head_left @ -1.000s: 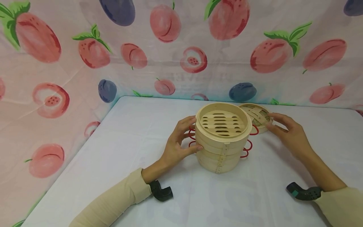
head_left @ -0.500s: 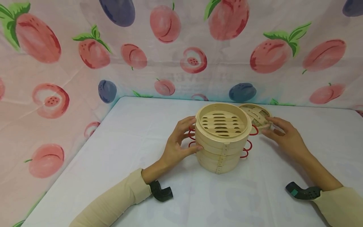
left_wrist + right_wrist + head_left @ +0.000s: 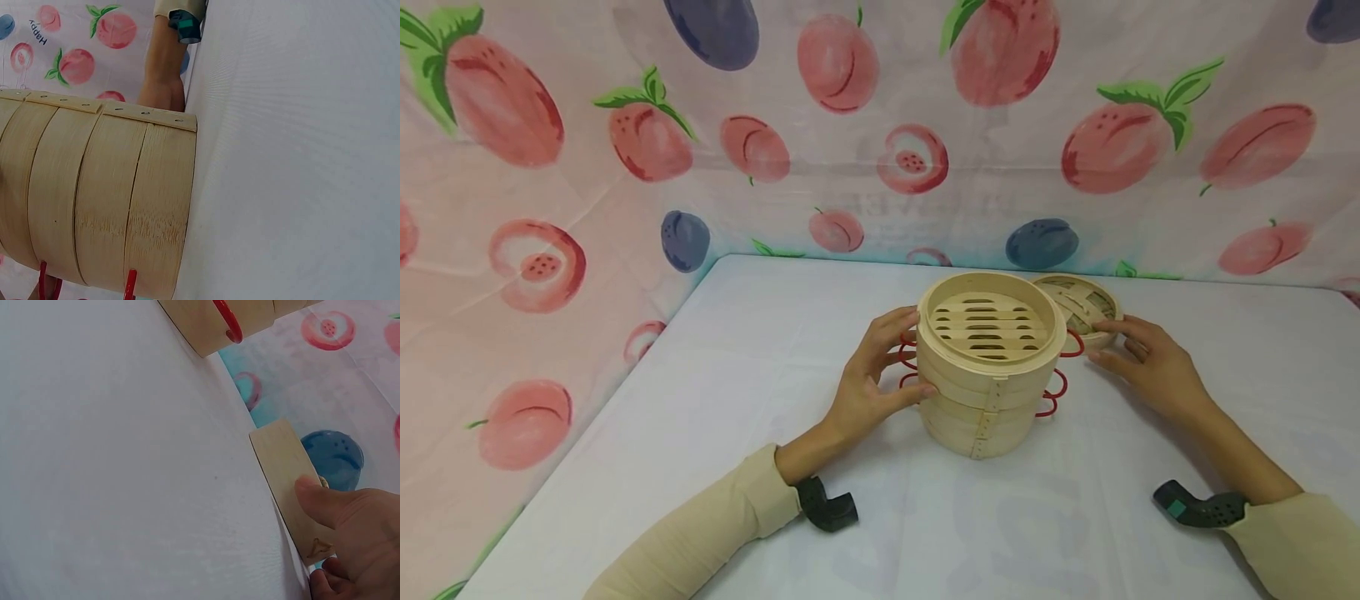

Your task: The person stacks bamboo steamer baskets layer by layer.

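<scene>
A stacked bamboo steamer with red loop handles stands upright on the white table, its slatted top tier uncovered. My left hand grips its left side, thumb on the front and fingers round the back. Behind the stack to the right lies a round woven lid, partly hidden by the steamer. At the lid's right edge, my right hand pinches it; in the right wrist view the thumb presses on the lid's side wall. The left wrist view shows the steamer's wall close up.
A fruit-print cloth hangs behind and to the left of the white table. Black curved devices stick out from both sleeve cuffs.
My right hand has shifted a little left and closer along the lid's right edge. The left hand and the steamer have kept still.
</scene>
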Action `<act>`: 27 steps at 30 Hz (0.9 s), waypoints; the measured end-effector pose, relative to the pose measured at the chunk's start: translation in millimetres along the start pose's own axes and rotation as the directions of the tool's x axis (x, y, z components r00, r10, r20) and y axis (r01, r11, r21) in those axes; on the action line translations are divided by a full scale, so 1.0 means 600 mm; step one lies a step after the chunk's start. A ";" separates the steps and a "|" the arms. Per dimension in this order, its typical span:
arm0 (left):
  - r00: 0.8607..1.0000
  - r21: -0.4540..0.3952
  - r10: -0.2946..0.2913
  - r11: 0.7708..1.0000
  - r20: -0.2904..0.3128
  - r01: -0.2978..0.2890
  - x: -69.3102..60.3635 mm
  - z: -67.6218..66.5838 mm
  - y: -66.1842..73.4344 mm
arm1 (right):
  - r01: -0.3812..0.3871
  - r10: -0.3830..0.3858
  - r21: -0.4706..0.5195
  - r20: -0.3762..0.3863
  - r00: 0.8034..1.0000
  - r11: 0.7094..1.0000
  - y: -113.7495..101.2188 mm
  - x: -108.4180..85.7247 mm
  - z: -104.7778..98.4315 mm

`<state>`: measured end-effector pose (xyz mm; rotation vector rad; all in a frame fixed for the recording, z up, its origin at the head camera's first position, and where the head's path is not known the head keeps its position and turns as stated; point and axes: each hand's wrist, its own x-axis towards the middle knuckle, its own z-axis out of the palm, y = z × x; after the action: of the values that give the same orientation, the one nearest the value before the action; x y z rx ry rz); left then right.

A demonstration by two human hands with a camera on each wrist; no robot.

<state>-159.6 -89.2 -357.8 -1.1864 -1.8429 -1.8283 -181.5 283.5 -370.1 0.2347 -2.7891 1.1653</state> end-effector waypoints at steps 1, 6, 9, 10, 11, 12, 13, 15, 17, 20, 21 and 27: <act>1.000 -0.002 0.001 1.000 0.000 -0.001 0.000 0.000 0.000 | 0.008 -0.008 -0.001 -0.008 1.000 1.000 0.001 0.000 0.000; 1.000 -0.007 -0.002 1.000 -0.001 0.002 0.000 0.001 0.000 | 0.011 -0.012 -0.014 -0.049 0.999 1.000 0.002 0.001 0.000; 1.000 -0.006 -0.005 1.000 -0.001 0.005 0.000 0.000 0.001 | -0.006 0.004 -0.024 -0.076 0.997 1.000 0.003 0.001 0.000; 1.000 -0.005 -0.004 1.000 -0.001 0.004 0.000 0.000 0.001 | -0.007 0.004 -0.029 -0.086 0.996 1.000 0.003 0.002 0.000; 1.000 -0.005 -0.005 1.000 -0.001 0.005 0.000 0.000 0.001 | -0.008 0.005 -0.030 -0.092 0.996 1.000 0.003 0.002 0.000; 1.000 -0.006 -0.004 1.000 -0.001 0.004 0.000 0.000 0.001 | -0.001 -0.002 -0.034 -0.100 0.995 0.999 0.003 0.001 0.000; 1.000 -0.006 -0.004 1.000 -0.001 0.004 0.000 0.000 0.001 | -0.001 -0.003 -0.039 -0.105 0.994 0.999 0.003 0.001 0.000; 1.000 -0.007 -0.002 1.000 -0.001 0.002 0.000 0.000 0.000 | 0.003 -0.008 -0.037 -0.113 0.994 0.999 0.002 0.000 0.000; 1.000 -0.007 0.000 1.000 -0.001 0.000 0.000 0.001 -0.001 | -0.003 0.000 -0.026 -0.117 0.993 1.000 0.001 -0.002 -0.001; 1.000 -0.003 0.000 1.000 -0.003 0.000 0.000 0.001 -0.003 | -0.023 0.022 -0.010 -0.118 0.993 1.000 -0.002 -0.003 -0.003; 1.000 -0.001 0.001 1.000 -0.004 -0.001 0.000 0.001 -0.003 | -0.028 0.027 -0.010 -0.118 0.993 1.000 -0.003 -0.003 -0.003; 1.000 0.008 -0.002 1.000 -0.006 0.002 0.000 0.001 -0.002 | -0.060 0.057 -0.022 -0.129 0.990 0.998 -0.011 -0.002 -0.011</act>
<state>-160.3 -88.8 -358.7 -1.1751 -1.8468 -1.8225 -178.7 283.6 -361.2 0.0725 -2.7135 1.1138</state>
